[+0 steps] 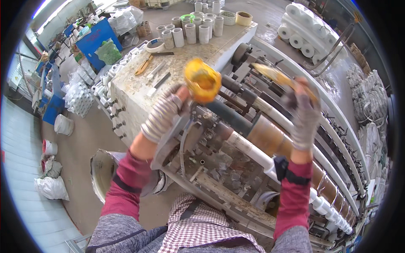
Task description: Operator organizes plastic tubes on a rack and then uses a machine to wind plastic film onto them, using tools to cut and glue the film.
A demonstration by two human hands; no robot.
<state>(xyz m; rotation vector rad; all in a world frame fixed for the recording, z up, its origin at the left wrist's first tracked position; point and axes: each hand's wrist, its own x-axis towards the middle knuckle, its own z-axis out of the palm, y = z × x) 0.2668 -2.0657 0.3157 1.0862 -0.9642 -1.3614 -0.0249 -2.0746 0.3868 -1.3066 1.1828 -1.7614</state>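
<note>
In the head view, a person stands at a roller machine with both forearms reaching up from the lower edge in dark red sleeves and striped fingerless gloves. The left hand (pixel 174 100) is closed on a yellow-orange cup-like container (pixel 194 72), gripping it at its lower left side. The container is raised above the near corner of a worn, stained bench (pixel 130 88), beside the machine's rollers, its rim coated in the same colour.

The right hand (pixel 304 99) grips a flat, yellowish tool (pixel 270 75) whose tip points toward the upper left, over the machine. Hand and tool are blurred, so the exact finger placement and the kind of tool cannot be told. The tool and the container are well apart.

Beneath the hands, a brown roller (pixel 270 133) and a long white tube (pixel 249 147) run diagonally toward the lower right. On the bench, an orange-handled knife (pixel 144 65) lies to the left of the container, with a dark-bladed scraper (pixel 161 82) nearer to it. Short pale tubes (pixel 190 33) stand upright in a group farther back, near a tape roll (pixel 244 18). Large wrapped white rolls (pixel 296 41) are stacked at the upper right.
</note>
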